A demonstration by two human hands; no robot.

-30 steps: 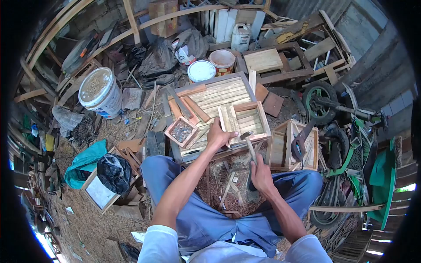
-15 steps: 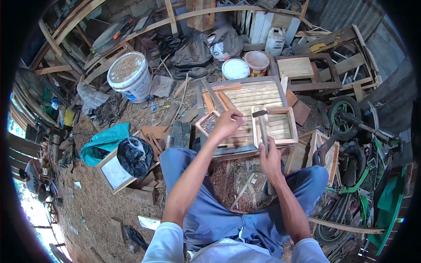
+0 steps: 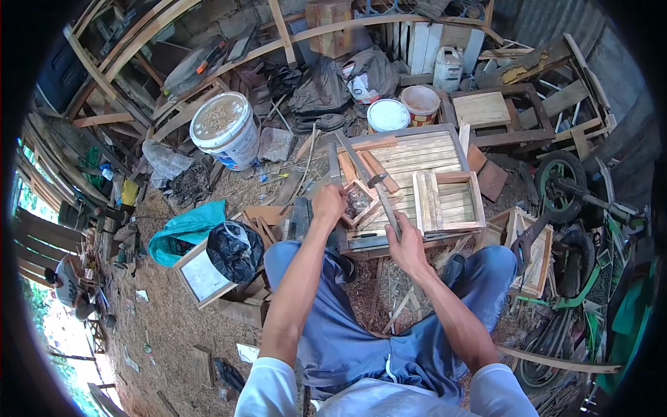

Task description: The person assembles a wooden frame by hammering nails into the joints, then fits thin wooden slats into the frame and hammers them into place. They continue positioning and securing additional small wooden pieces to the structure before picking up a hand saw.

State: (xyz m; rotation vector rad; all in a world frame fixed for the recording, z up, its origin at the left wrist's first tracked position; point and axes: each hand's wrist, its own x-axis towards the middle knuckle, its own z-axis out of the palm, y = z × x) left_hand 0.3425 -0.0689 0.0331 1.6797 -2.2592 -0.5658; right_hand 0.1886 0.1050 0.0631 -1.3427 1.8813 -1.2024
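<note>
My left hand (image 3: 328, 203) is closed at the left edge of a small wooden box (image 3: 375, 213) holding small dark bits, too small to make out. In my right hand (image 3: 406, 244) is a hammer (image 3: 388, 205), gripped by its handle, its dark head over the small box. To the right, a rectangular wooden frame (image 3: 474, 198) with a slat across its left part lies on the slatted wooden work surface (image 3: 410, 156). Reddish wood strips (image 3: 375, 170) lie behind the small box. Close to the near edge is a thin dark tool (image 3: 365, 235).
Paint buckets (image 3: 388, 116) stand behind the work surface, and a large white bucket (image 3: 224, 132) is at the left. A motorbike (image 3: 563, 236) leans at the right, near a wooden crate (image 3: 531, 257). At far left, a person (image 3: 68, 283) sits. Wood shavings cover the floor.
The hammer has moved left from the wooden frame to above the small box. My left hand has drawn back to the small box's left edge, and the box looks shifted. The view has shifted slightly.
</note>
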